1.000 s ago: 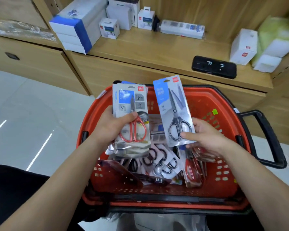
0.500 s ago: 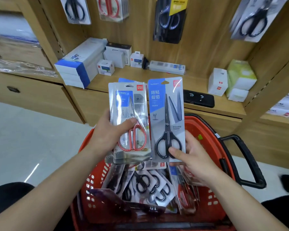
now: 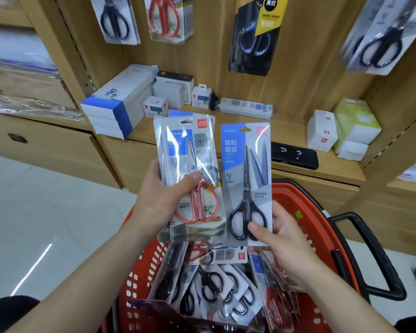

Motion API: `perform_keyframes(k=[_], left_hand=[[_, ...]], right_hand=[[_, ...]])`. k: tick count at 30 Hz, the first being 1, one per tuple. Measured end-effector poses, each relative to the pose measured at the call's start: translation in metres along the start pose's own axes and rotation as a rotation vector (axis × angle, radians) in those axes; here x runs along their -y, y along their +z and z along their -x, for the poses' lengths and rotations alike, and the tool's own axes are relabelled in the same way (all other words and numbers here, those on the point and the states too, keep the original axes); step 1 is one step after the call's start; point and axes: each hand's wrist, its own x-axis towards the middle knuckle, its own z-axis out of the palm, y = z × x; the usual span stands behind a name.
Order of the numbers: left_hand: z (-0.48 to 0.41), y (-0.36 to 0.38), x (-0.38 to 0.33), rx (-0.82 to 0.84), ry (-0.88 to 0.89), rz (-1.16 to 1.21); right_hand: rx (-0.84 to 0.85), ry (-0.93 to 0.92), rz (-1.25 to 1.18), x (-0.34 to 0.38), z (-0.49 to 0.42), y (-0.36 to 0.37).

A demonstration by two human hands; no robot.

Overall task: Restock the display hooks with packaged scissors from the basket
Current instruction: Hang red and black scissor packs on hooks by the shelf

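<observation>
The left hand point(image 3: 161, 195) grips a stack of red-handled scissors packs point(image 3: 190, 179), thumb across the front. Just beside it, the right hand point(image 3: 281, 239) pinches a black-handled scissors pack point(image 3: 246, 183) upright above the red basket point(image 3: 305, 212), where more packs lie

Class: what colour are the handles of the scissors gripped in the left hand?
Red, head view.
</observation>
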Motion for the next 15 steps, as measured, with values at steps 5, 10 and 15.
perform_keyframes(k=[5, 10, 15], left_hand=[[-0.016, -0.01, -0.015, -0.048, 0.034, 0.023], [-0.04, -0.046, -0.043, -0.149, 0.106, 0.085], [-0.056, -0.088, -0.063, -0.251, 0.148, 0.116]], right_hand=[[-0.062, -0.02, 0.007, 0.016, -0.023, 0.018], [-0.037, -0.128, 0.057, 0.061, -0.063, 0.051], [-0.023, -0.211, 0.055, 0.11, -0.112, 0.097]])
